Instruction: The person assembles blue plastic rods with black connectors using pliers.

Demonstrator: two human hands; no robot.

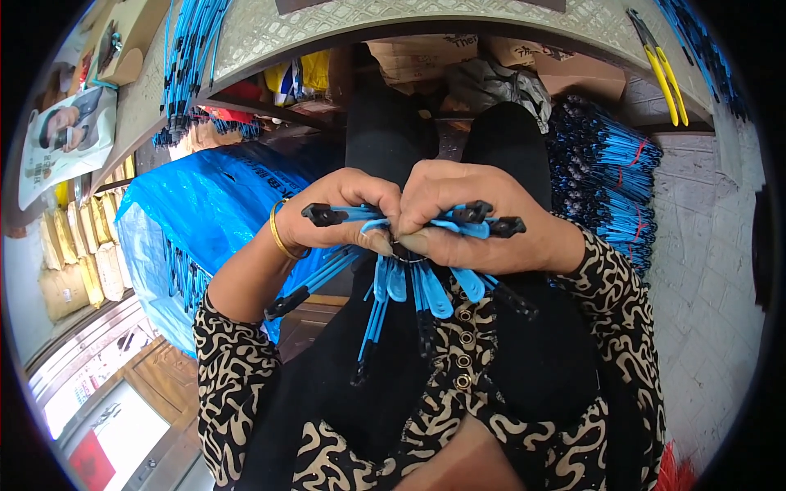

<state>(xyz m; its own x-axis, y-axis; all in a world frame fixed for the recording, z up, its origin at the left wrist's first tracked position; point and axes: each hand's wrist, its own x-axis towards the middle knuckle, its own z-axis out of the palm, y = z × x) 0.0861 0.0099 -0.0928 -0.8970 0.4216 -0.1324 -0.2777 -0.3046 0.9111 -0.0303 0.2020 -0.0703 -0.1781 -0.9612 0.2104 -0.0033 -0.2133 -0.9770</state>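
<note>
Above my lap, my left hand (pixel 344 204) and my right hand (pixel 483 204) meet with thumbs and fingers pinched around a thin metal ring (pixel 409 260). From the ring fan out several light-blue plastic tabs (pixel 438 299) that look like pegs. Blue rods with black ends (pixel 372 340) also spread from it, some pointing down toward my body and others out to both sides. My fingers cover the upper part of the ring, so how its ends meet there is hidden. A gold bangle (pixel 278 233) circles my left wrist.
A patterned table edge (pixel 393 18) curves across the far side, with blue rods (pixel 192 57) at its left and yellow-handled scissors (pixel 665 78) at its right. Bundled blue rods (pixel 626 155) stack on the floor to the right. A blue plastic bag (pixel 205 192) stands left.
</note>
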